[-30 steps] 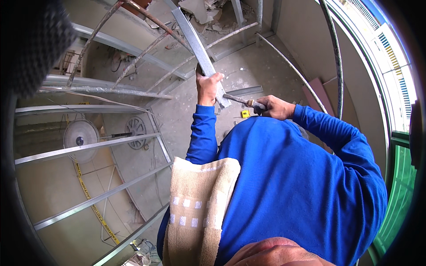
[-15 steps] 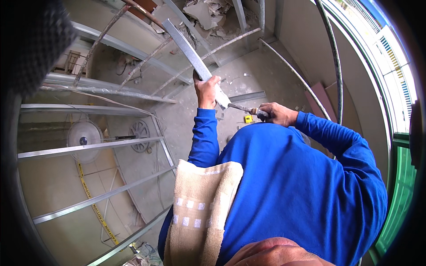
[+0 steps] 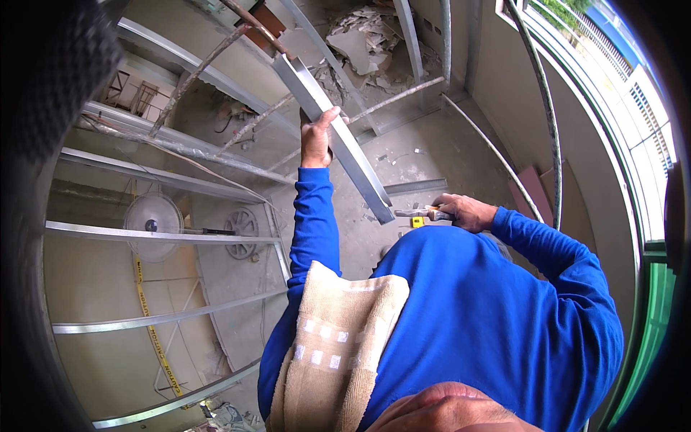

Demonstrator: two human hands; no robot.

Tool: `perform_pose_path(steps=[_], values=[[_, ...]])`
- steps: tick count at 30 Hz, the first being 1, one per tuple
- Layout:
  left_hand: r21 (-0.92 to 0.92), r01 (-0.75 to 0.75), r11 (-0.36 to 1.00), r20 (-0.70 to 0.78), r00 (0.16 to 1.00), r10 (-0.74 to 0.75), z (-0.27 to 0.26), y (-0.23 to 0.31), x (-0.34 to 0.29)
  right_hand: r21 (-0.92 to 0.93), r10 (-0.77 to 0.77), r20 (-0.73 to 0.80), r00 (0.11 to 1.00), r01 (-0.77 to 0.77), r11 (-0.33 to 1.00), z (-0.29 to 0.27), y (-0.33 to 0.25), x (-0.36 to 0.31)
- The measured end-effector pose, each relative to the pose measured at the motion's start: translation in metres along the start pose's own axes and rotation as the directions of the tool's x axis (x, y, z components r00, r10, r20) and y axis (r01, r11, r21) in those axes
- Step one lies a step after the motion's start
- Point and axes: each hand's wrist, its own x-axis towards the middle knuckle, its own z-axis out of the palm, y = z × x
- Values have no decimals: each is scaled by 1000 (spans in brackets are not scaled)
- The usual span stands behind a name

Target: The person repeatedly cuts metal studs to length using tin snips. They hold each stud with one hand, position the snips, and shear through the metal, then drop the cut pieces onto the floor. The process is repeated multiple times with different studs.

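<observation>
Nearest: beige towel (image 3: pixel 338 345) draped over the left shoulder of the blue long-sleeve shirt (image 3: pixel 475 317). Right hand (image 3: pixel 466 212) closed around a hand tool (image 3: pixel 421 213), grey metal with an orange grip, exact type unclear; tool tip just beside the lower end of the metal stud channel (image 3: pixel 335 133). Left hand (image 3: pixel 317 137), arm stretched up, fingers wrapped round that channel mid-length; channel runs tilted from upper left to lower right. Beyond: steel stud framing (image 3: pixel 158 230), pedestal fan (image 3: pixel 153 225), yellow caution tape (image 3: pixel 152 331), concrete floor (image 3: pixel 425 158) with drywall rubble (image 3: pixel 367 43).
</observation>
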Motion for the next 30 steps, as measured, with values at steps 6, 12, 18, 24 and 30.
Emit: perform_pose_path(steps=[6,12,18,24,30], values=[[473,-46,880,365,919,-148,-24,-1,-22,179,207,-168,964,-176,968,-2,12,-8],[379,352,856,422,758,-498,-1,-45,-109,252,143,-486,862,-18,968,-6,9,8],[368,501,783,383,686,-619,6,-58,-145,318,204,-426,881,-65,946,-6,0,10],[369,490,790,404,681,-611,-1,-74,-153,339,218,-366,905,-89,937,-7,-3,10],[432,432,792,399,696,-597,-7,-81,-151,320,254,-341,905,-142,937,-8,-5,8]])
